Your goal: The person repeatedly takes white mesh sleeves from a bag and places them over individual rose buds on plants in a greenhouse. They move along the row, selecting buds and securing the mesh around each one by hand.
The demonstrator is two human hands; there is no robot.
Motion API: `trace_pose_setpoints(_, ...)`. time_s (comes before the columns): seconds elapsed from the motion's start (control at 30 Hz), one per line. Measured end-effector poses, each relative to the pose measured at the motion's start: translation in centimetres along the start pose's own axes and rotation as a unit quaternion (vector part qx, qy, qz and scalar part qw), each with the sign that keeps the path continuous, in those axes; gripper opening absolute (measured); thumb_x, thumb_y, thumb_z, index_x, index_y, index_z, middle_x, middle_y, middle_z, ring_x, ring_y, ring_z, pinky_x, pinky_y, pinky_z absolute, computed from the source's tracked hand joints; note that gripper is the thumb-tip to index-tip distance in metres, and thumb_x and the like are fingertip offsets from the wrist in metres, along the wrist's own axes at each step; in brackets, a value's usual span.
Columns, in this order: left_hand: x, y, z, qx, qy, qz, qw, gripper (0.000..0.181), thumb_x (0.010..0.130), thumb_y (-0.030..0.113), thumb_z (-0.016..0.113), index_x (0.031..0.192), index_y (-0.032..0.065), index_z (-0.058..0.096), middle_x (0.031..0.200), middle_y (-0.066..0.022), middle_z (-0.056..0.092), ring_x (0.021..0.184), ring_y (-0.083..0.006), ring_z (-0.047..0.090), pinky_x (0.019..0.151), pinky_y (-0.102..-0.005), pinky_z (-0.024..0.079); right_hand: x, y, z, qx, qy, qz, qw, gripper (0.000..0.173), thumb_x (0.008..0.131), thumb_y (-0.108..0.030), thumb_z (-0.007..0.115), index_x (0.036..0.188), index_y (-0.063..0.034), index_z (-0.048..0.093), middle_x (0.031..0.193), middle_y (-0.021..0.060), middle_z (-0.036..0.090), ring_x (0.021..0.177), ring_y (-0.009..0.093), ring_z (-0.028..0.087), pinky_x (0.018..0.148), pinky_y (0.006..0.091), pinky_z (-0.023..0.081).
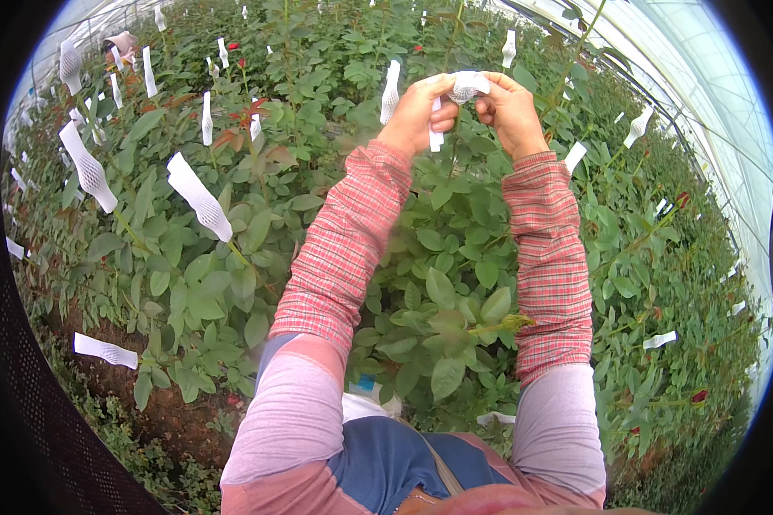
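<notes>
Both of my hands are raised at the top centre, close together, around a white mesh foam sleeve (469, 85). My left hand (420, 112) pinches the sleeve's left side, and a further white strip (436, 125) hangs down between its fingers. The fingertips of my right hand (510, 111) grip the sleeve's right side. A thin stem runs below the sleeve; whether a bud is inside cannot be seen. Just left of my left hand stands another sleeved bud (390, 92).
Leafy rose bushes (444, 290) surround my arms, many stems capped with white mesh sleeves (200, 196). A tall stem (573, 58) rises right of my hands. Bare soil (161, 412) shows at lower left. Greenhouse film (715, 84) curves along the right. A pinkish hat (124, 46) shows at upper left.
</notes>
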State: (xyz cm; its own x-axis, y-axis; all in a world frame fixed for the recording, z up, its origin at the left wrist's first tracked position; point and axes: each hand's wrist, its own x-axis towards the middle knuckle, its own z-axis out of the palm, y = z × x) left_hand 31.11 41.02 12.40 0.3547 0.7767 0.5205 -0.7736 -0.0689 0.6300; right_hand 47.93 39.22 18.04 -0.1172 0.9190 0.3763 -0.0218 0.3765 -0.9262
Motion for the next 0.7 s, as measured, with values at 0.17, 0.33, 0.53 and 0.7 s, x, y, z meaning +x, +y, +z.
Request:
trace_pose_setpoints(0.17,-0.3,-0.4,-0.6,0.000,-0.007,0.005,1.000,0.021,0.102,0.017,0.056,0.114,-0.0005,0.060,0.090,-0.0021,0.063,0.050,-0.0029,0.038,0.041,-0.0198,0.030,0.5,0.4,-1.7,0.095,-0.080,0.085,0.989,0.015,0.100,-0.017,0.062,0.107,-0.0038,0.065,0.086,-0.0001,0.062,0.064,0.007,0.051,0.055,0.0242,0.040)
trace_pose_setpoints(0.33,-0.6,0.0,0.8,0.016,0.098,-0.002,0.995,0.004,0.094,0.003,0.062,0.095,0.0008,0.058,0.074,0.0004,0.053,0.048,-0.0052,0.037,0.041,-0.0225,0.029,-0.2,-0.2,-1.6,0.088,-0.095,0.077,0.989,0.015,0.100,-0.016,0.062,0.107,-0.0026,0.064,0.087,-0.0003,0.061,0.066,0.007,0.052,0.057,0.0246,0.041)
trace_pose_setpoints(0.53,0.1,-1.0,0.0,-0.118,0.110,-0.019,0.987,0.006,0.093,0.002,0.063,0.091,-0.0011,0.058,0.074,-0.0003,0.053,0.050,-0.0059,0.039,0.041,-0.0236,0.028,-0.8,1.1,-1.9,0.042,-0.101,0.053,0.993,0.031,0.098,-0.021,0.066,0.124,-0.0041,0.059,0.090,-0.0038,0.057,0.070,0.007,0.051,0.059,0.0248,0.041)
trace_pose_setpoints(0.7,-0.8,-1.5,1.1,-0.073,0.111,0.009,0.991,0.009,0.093,0.003,0.064,0.098,-0.0011,0.058,0.078,-0.0008,0.055,0.052,-0.0057,0.041,0.042,-0.0235,0.030,-3.7,-0.5,-1.0,-0.185,-0.044,-0.088,0.978,0.050,0.093,-0.034,0.073,0.134,-0.0059,0.064,0.085,-0.0045,0.063,0.074,0.008,0.055,0.064,0.0240,0.046)
